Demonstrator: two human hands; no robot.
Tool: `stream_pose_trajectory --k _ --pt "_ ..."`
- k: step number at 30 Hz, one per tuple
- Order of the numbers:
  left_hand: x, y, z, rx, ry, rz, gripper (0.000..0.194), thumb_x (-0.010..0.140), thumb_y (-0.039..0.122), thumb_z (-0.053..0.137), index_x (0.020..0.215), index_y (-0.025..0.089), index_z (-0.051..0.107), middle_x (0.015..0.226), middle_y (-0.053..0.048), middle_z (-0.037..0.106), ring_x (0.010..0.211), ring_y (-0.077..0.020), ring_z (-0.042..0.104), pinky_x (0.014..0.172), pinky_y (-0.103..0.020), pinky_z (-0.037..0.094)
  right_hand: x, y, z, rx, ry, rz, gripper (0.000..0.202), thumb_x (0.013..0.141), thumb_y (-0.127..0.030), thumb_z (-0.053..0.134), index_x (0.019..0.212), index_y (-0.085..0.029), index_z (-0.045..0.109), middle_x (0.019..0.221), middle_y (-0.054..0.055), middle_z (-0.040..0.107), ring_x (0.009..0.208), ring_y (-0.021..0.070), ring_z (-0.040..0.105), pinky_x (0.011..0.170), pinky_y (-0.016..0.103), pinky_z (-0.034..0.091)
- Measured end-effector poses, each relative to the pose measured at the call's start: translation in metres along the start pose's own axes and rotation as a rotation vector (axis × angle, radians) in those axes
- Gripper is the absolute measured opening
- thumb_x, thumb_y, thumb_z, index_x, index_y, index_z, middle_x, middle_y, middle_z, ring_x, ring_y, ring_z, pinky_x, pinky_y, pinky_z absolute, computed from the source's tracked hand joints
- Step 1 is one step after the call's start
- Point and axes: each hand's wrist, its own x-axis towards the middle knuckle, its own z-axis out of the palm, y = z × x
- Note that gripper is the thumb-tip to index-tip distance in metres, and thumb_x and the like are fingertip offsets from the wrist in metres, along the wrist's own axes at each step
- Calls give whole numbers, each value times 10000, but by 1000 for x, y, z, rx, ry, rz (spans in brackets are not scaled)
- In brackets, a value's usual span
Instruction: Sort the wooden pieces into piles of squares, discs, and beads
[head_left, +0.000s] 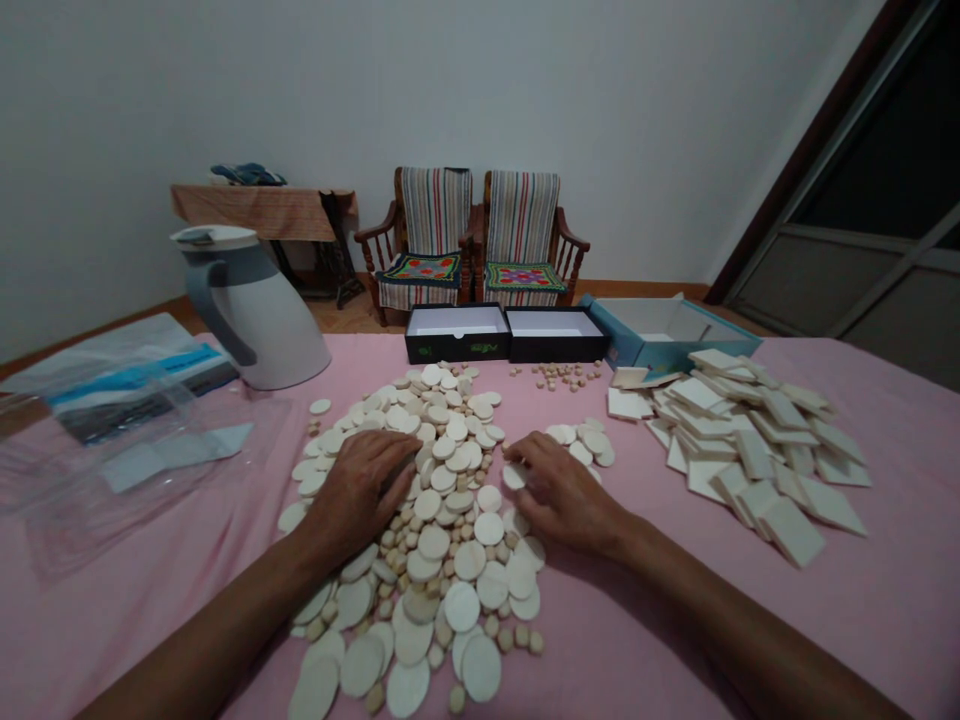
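A large heap of round wooden discs [433,543], with small wooden cubes [405,527] mixed in, lies before me on the pink cloth. My left hand [365,487] rests over the heap's left side, fingers stretched out and thumb apart, touching discs but gripping none. At the heap's right edge, my right hand [566,497] has a single wooden disc [514,477] between its thumb and fingers. Beyond that hand sits a smaller pile of discs [592,442]. Farther back lies a scatter of small cubes [568,376].
Square wooden tiles [750,430] are piled at the right. Two black boxes [457,347] and a blue box [637,345] stand at the back. A white-and-grey jug [277,330] and clear plastic packaging [150,480] occupy the left. Two chairs [439,215] stand by the wall.
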Motion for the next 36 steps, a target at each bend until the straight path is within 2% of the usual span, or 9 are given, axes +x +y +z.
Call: stream_pose_trajectory --k 5,7,9,12,14,19,26,31,36 --pt "0 -1 1 -6 3 2 247 914 248 505 1099 166 647 1073 -107 696 1013 -249 624 915 -445 468 -1 15 -29 -421 243 220 234 755 -169 561 987 -142 582 991 141 566 943 295 484 810 440 403" --pt "0 0 1 -8 7 1 248 915 247 503 1099 166 648 1069 -106 698 1009 -247 626 914 -445 469 -1 16 -30 -420 266 208 243 776 -164 563 1014 -137 600 1015 148 576 971 301 484 829 452 402" --pt "1 0 1 -8 12 1 246 916 252 500 1091 168 651 1059 -105 702 999 -246 630 907 -444 473 -1 13 -23 -244 181 102 253 813 -119 531 1052 -151 608 1023 126 593 974 263 505 839 416 422" --pt "1 1 1 -9 14 -3 245 917 263 497 1080 173 656 1052 -106 706 990 -247 634 896 -444 479 -2 2 -8 45 -69 -117 300 865 -64 487 1104 -192 616 1057 87 623 993 205 536 845 348 449" --pt "1 1 1 -10 12 -12 247 917 268 497 1081 176 657 1059 -107 705 999 -250 633 901 -447 478 -3 -7 0 110 -168 -188 296 898 -82 492 1126 -215 626 1104 77 631 1029 195 538 865 339 449" --pt "2 0 -2 8 -14 5 250 916 254 501 1094 185 661 1080 -97 706 1021 -249 624 934 -464 454 4 -17 5 73 -194 -193 230 929 -151 526 1113 -217 645 1155 77 627 1064 192 533 888 340 434" --pt "2 1 -5 82 -26 38 233 918 239 504 1079 207 669 1089 -77 713 1027 -242 627 984 -483 398 11 -15 9 -124 -224 -72 119 905 -131 508 950 -152 615 988 109 607 901 201 524 770 330 429" --pt "2 0 -3 65 -39 37 242 921 237 493 1097 189 653 1085 -82 713 1026 -243 627 985 -484 403 8 -11 10 -12 -225 -80 289 819 -59 524 1079 -180 566 1066 90 576 1014 201 491 866 335 414" --pt "1 -1 -3 45 -48 15 249 910 248 502 1095 203 663 1089 -82 711 1036 -248 625 986 -486 412 8 -8 17 103 -178 -78 364 765 -34 511 1084 -204 549 1062 69 541 1013 193 483 866 330 411"
